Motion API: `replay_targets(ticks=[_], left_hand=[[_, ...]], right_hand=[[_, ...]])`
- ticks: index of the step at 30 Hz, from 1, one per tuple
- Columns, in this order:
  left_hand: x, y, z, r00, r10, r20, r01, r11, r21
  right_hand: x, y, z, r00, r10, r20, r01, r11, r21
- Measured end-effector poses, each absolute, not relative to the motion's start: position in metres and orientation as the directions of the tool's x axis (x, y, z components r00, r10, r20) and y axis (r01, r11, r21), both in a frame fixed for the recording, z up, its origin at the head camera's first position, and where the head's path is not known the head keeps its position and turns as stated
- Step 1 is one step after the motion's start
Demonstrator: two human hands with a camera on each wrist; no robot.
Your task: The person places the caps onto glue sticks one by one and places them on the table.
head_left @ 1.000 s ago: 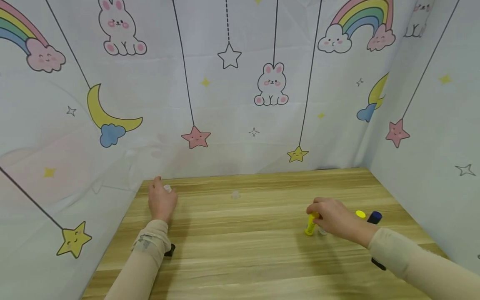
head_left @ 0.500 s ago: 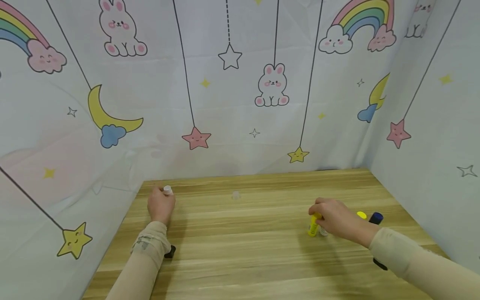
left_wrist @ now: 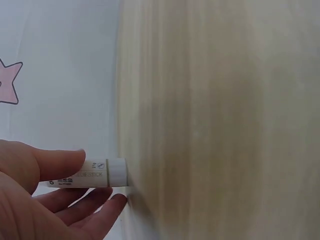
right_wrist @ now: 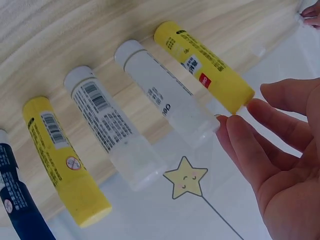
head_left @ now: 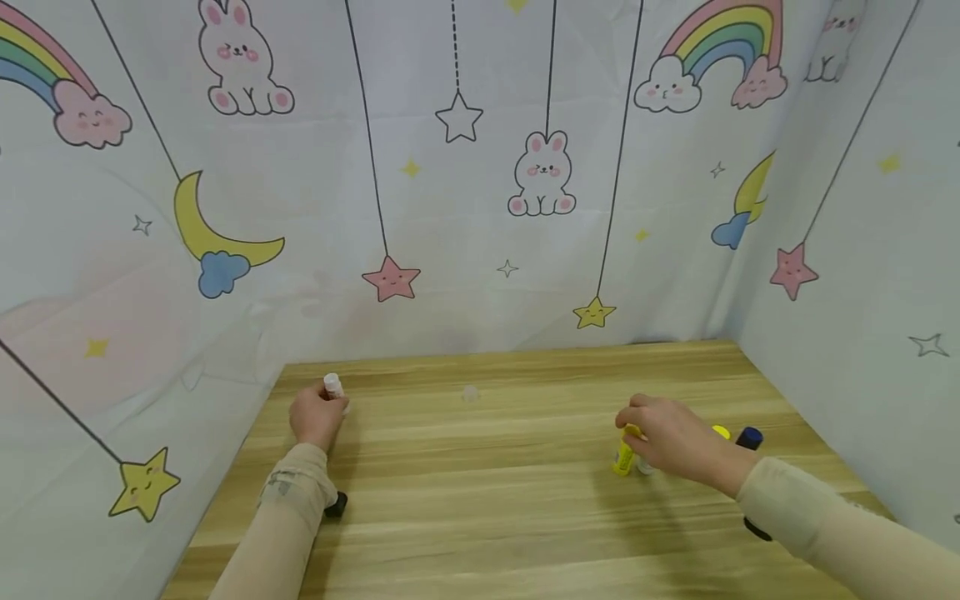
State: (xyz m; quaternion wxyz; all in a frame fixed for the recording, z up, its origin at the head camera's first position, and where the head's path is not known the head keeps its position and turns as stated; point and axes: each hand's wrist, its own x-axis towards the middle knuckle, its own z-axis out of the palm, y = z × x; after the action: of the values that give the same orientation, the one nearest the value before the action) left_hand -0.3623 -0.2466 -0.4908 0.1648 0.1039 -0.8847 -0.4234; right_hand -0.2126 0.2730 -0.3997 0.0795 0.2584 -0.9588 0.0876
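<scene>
My left hand [head_left: 315, 417] holds a white glue stick [left_wrist: 92, 172] near the table's far left corner. It stands nearly upright between thumb and fingers, its capped end close to the tabletop. At the right, my right hand [right_wrist: 287, 150] reaches over a row of standing glue sticks. Its fingertips are right at the top end of a yellow glue stick [right_wrist: 205, 67], the thumb slightly apart from it. Beside that stand two white glue sticks, a nearer one [right_wrist: 167, 95] and a farther one [right_wrist: 115, 127], then another yellow glue stick [right_wrist: 65, 162] and a dark blue one [right_wrist: 20, 195].
A small translucent disc-like thing [head_left: 471, 393] lies on the wooden table [head_left: 480, 500] toward the back. White cloth walls [head_left: 465, 208] printed with rabbits and stars rise behind and at both sides. The right forearm partly hides the row's end in the head view.
My left hand has drawn slightly back toward me, its fingers closing around the white glue stick, which now shows more. My right hand has stayed almost still over the yellow glue stick.
</scene>
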Motion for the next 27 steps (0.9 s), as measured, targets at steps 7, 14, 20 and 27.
replay_targets(ticks=[7,14,20,27], left_hand=[[-0.362,-0.253,-0.496,-0.915,-0.348,0.203,-0.049,0.596,0.802],[-0.359,-0.249,-0.486,-0.907,-0.35,0.236,-0.028,0.607,0.794],[-0.352,-0.243,-0.474,-0.908,-0.327,0.263,0.008,0.612,0.791],[-0.343,-0.238,-0.466,-0.911,-0.324,0.255,0.009,0.603,0.798]], right_hand=[[-0.217,0.268,-0.395,-0.835,-0.487,0.254,-0.518,0.853,-0.065],[-0.226,0.255,-0.389,-0.813,-0.517,0.269,-0.545,0.837,-0.038],[-0.235,0.239,-0.383,-0.798,-0.535,0.277,-0.563,0.826,-0.028],[-0.249,0.221,-0.379,-0.791,-0.549,0.27,-0.575,0.818,-0.02]])
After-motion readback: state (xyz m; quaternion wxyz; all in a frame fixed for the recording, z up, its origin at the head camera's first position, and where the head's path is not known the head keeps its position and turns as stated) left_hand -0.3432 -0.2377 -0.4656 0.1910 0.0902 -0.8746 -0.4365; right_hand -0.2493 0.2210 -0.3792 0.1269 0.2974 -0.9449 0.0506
